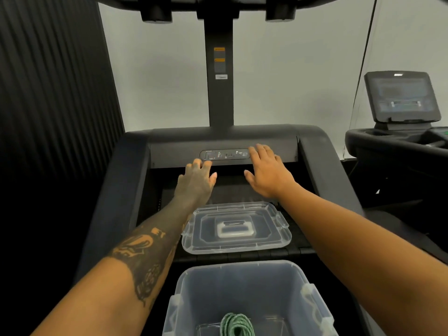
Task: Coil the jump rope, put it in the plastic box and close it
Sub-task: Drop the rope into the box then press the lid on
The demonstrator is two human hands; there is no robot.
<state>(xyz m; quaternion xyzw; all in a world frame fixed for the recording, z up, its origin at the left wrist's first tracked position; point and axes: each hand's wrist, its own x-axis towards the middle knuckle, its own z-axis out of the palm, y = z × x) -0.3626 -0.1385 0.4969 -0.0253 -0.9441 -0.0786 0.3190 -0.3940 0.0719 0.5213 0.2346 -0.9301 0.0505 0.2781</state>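
The fingers of the left hand (197, 177) are stretched forward and only a little apart, thumb out to the side, and they hold nothing. The right hand (265, 169) is the same: flat, palm down, fingers loosely spread, empty. Both hover over the far end of the dark treadmill deck (228, 187), just beside the matte grey front cover (223, 146).

Under the forearms lies the lid (236, 227), clear hard plastic, rectangular with rounded corners, with a whitish handle in its middle. Its long side runs left to right. It is apart from the plastic box (244, 294), which stands nearer, open at the top, with translucent smooth walls and white latches on the right side.

The jump rope (236, 324) lies coiled on the bottom of the box, green and braided, partly cut by the near edge of the view. Around the coil is free room.
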